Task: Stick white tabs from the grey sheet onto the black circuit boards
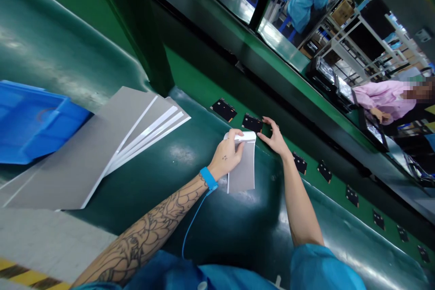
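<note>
My left hand (pixel 227 156) presses down on a grey sheet (pixel 242 172) whose top edge is curled over, white side showing, on the dark green worktop (pixel 217 226). A blue wrist strap with a thin blue cord is round that wrist. My right hand (pixel 274 138) reaches to the belt edge, fingers spread round a small black board (pixel 252 123). A second black board (pixel 223 109) lies to its left on the green belt (pixel 200 84).
A fanned stack of large grey sheets (pixel 102 145) lies at the left beside a blue bin (pixel 30 122). Several more black boards (pixel 324 171) run along the belt to the right. People in pink and blue coats work across the line.
</note>
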`<state>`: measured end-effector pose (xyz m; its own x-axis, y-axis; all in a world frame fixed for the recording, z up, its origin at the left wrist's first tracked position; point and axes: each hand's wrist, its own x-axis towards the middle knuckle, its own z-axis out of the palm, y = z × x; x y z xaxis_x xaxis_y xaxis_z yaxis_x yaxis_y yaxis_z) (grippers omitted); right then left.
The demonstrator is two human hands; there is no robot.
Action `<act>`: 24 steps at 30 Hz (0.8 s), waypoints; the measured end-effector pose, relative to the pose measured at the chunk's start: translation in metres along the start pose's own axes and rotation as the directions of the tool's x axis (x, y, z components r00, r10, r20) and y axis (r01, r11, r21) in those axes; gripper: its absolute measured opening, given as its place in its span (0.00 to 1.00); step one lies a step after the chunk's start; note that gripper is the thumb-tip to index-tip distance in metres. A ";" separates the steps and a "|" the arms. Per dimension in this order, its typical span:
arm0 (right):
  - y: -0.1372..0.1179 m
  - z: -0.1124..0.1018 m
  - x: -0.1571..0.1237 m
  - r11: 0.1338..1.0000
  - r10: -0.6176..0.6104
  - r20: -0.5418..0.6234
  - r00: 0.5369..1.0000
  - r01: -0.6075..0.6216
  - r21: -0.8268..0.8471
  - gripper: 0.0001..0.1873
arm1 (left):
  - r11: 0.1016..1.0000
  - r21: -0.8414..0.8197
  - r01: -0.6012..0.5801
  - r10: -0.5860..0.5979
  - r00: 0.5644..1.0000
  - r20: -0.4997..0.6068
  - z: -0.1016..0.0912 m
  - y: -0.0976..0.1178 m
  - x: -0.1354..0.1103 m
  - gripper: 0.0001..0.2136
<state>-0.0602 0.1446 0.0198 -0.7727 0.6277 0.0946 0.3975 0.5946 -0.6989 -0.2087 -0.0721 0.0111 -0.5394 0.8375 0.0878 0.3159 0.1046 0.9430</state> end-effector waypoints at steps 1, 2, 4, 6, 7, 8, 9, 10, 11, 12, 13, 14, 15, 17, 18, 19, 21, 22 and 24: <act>0.003 -0.001 0.003 0.999 0.022 -0.031 0.999 -0.021 0.043 0.35 | 1.000 0.005 0.000 0.000 1.000 -0.008 0.000 0.000 0.000 0.12; 0.006 -0.001 0.007 0.996 0.052 -0.076 0.996 -0.045 0.079 0.31 | 1.000 0.009 -0.002 0.002 1.000 -0.015 0.000 0.000 0.001 0.12; 0.012 0.001 0.015 0.989 0.110 -0.161 0.981 -0.092 0.118 0.27 | 1.000 0.016 -0.004 0.004 1.000 -0.020 -0.001 0.000 0.001 0.13; 0.019 0.004 0.024 0.987 0.139 -0.184 0.973 -0.122 0.103 0.26 | 1.000 0.022 0.000 0.001 1.000 -0.021 -0.001 -0.001 0.000 0.13; 0.022 0.005 0.027 0.988 0.143 -0.169 0.975 -0.130 0.084 0.27 | 1.000 0.025 0.002 -0.001 1.000 -0.024 -0.001 -0.001 0.000 0.13; 0.025 0.005 0.030 0.989 0.145 -0.145 0.979 -0.137 0.063 0.26 | 1.000 0.028 0.003 -0.002 1.000 -0.027 -0.001 -0.001 0.000 0.13; 0.028 0.005 0.032 0.989 0.149 -0.121 0.981 -0.145 0.043 0.26 | 1.000 0.030 0.003 -0.002 1.000 -0.029 -0.001 -0.001 0.000 0.13; 0.031 0.004 0.033 0.988 0.155 -0.101 0.983 -0.153 0.025 0.26 | 0.999 0.032 0.004 -0.003 1.000 -0.026 -0.001 -0.001 0.000 0.13; 0.033 0.003 0.034 0.987 0.161 -0.084 0.983 -0.161 0.011 0.25 | 0.999 0.034 0.006 -0.006 1.000 -0.021 -0.001 -0.001 0.000 0.13; 0.035 0.002 0.034 0.986 0.167 -0.071 0.983 -0.167 0.001 0.24 | 0.999 0.037 0.012 -0.012 1.000 -0.015 -0.001 0.000 0.000 0.13; 0.037 0.001 0.034 0.985 0.170 -0.062 0.983 -0.171 -0.008 0.24 | 0.999 0.041 0.020 -0.020 1.000 -0.010 -0.001 0.000 0.001 0.13; 0.039 0.000 0.034 0.985 0.171 -0.057 0.984 -0.172 -0.018 0.23 | 0.999 0.043 0.029 -0.029 1.000 -0.007 -0.001 0.001 0.001 0.13; 0.041 -0.001 0.033 0.985 0.171 -0.056 0.984 -0.173 -0.027 0.22 | 0.998 0.045 0.036 -0.036 0.999 -0.007 -0.001 0.001 0.001 0.13; 0.043 -0.002 0.033 0.983 0.172 -0.060 0.983 -0.175 -0.048 0.20 | 0.998 0.043 0.042 -0.042 0.999 -0.011 -0.001 0.001 0.001 0.13; 0.044 -0.002 0.033 0.983 0.173 -0.066 0.983 -0.177 -0.057 0.20 | 0.998 0.041 0.042 -0.042 0.999 -0.013 -0.001 0.002 0.001 0.13; 0.045 -0.001 0.032 0.982 0.173 -0.071 0.982 -0.177 -0.063 0.20 | 0.998 0.038 0.042 -0.042 0.999 -0.014 -0.001 0.002 0.001 0.13; 0.046 0.000 0.032 0.981 0.171 -0.078 0.982 -0.177 -0.075 0.19 | 0.999 0.032 0.043 -0.043 0.999 -0.011 -0.001 0.001 0.001 0.14; 0.045 0.000 0.031 0.981 0.169 -0.084 0.982 -0.176 -0.083 0.19 | 0.999 0.030 0.044 -0.044 0.999 -0.009 -0.001 0.001 0.001 0.14; 0.044 0.001 0.029 0.981 0.171 -0.121 0.978 -0.181 -0.076 0.19 | 0.999 0.032 0.043 -0.042 0.999 -0.011 -0.001 0.000 0.001 0.14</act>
<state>-0.0654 0.1883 -0.0095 -0.6275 0.7764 0.0589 0.5675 0.5078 -0.6482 -0.2098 -0.0715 0.0116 -0.5605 0.8266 0.0511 0.3172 0.1573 0.9352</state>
